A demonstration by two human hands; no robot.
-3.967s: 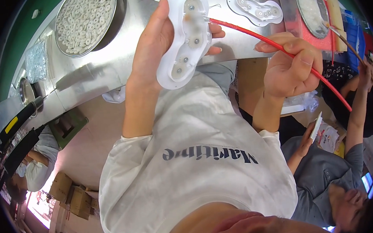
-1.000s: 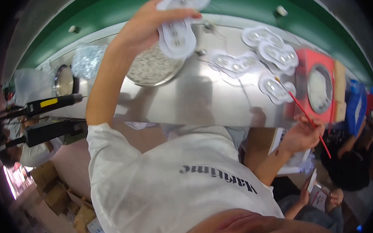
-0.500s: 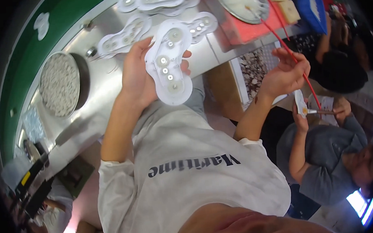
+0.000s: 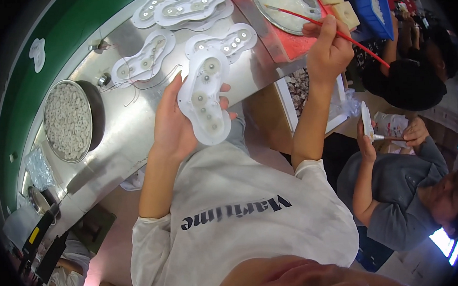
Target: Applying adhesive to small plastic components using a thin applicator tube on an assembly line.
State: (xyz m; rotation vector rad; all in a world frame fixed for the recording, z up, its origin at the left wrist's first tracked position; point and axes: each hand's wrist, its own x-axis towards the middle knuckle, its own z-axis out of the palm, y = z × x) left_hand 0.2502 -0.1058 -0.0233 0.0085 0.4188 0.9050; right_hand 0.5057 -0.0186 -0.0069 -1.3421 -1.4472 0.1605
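Observation:
My left hand [image 4: 172,123] is closed round a white, wavy-edged plastic shell [image 4: 188,100], its round, translucent discs facing up. The fingertips show beyond the shell's right edge. Off to the right, my right hand [image 4: 330,53] pinches a thin red stick [image 4: 367,51]. The stick's far end lies over a round metal dish [image 4: 256,5] and meets the milky white paste [image 4: 285,0] in it; how deep it goes I cannot tell. Just beyond the held shell, a similar shell [image 4: 222,43] with white rings lies on the metal bench.
More shells [image 4: 190,7] lie stacked at the back, another [image 4: 143,58] nearer. Small wired metal cylinders [image 4: 103,80] sit beside a bowl [image 4: 45,116] of white rings. A red mat [image 4: 299,45], sponges [image 4: 345,15] and a blue bin [image 4: 373,5] stand right. Co-workers sit right; one co-worker's hand [image 4: 366,146] holds a white piece.
My right hand has moved up and left toward the dish, and the red stick has swung so that its end reaches the paste. The held shell has dropped slightly lower in view.

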